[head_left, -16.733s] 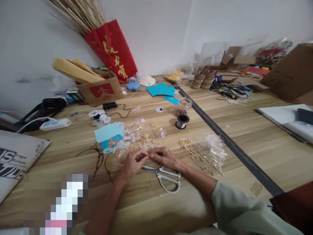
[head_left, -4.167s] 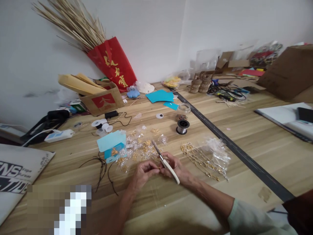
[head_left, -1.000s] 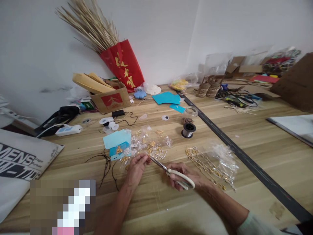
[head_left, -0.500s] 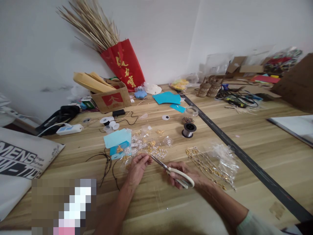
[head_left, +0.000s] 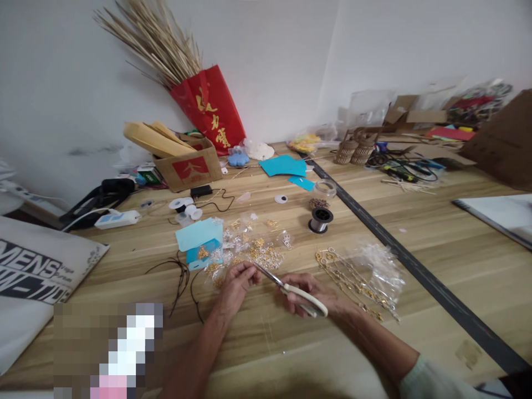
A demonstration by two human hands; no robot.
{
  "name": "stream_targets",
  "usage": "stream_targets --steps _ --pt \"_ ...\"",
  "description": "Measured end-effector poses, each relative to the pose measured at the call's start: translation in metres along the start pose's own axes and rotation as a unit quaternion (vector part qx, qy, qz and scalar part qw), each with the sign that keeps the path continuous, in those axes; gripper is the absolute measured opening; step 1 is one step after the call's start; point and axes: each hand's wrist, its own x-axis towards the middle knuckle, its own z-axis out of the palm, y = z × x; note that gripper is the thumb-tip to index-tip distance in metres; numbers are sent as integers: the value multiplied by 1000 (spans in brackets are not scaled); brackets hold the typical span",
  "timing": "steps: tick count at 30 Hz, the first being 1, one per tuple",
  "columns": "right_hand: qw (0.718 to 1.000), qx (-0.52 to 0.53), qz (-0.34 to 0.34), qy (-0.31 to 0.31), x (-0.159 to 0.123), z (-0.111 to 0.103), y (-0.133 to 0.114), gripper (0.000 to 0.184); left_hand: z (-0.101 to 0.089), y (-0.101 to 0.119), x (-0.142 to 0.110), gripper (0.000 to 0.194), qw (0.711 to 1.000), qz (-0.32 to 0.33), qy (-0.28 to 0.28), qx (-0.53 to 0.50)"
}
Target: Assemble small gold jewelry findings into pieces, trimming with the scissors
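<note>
My right hand (head_left: 300,284) is closed around the off-white handles of a pair of scissors (head_left: 311,300). The scissor blades point up and left, their tips at the fingertips of my left hand (head_left: 235,287). Those left fingers are pinched together; what they hold is too small and covered to make out. Thin clear line (head_left: 268,332) lies on the wood below and between both hands. Just beyond my left hand spreads a pile of small gold and silver jewellery findings (head_left: 264,256). Right of the scissors lie gold and silver chains (head_left: 343,281).
A spool of wire (head_left: 321,220) stands beyond my right hand, with a clear jar (head_left: 324,189) behind it. Blue cards (head_left: 197,235) and black cord (head_left: 179,282) lie to the left. Crumpled clear bags (head_left: 384,271) rest beside a dark strip (head_left: 390,252) crossing the table.
The scissor tips have moved slightly left, closer to my left fingertips. A reddish-brown bit seen earlier at those fingers is now mostly hidden.
</note>
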Motion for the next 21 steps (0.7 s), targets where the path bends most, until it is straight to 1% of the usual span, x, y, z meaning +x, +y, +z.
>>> stream_targets --steps 3,7,16,19,21 --pt "1000 -6 0 1 1 0 1 54 0 -2 -1 23 999 -12 -25 22" --pt "1000 -12 1 9 1 2 -1 54 -1 -3 -1 23 999 -12 -34 37" --pt "996 34 -47 63 0 4 -3 47 3 1 -2 26 999 -20 -12 24" --pt "996 19 -45 69 1 5 -3 48 3 1 -3 25 1000 -16 -10 23" --pt "996 -22 -45 78 0 3 -4 49 2 1 -2 24 1000 -5 -4 27"
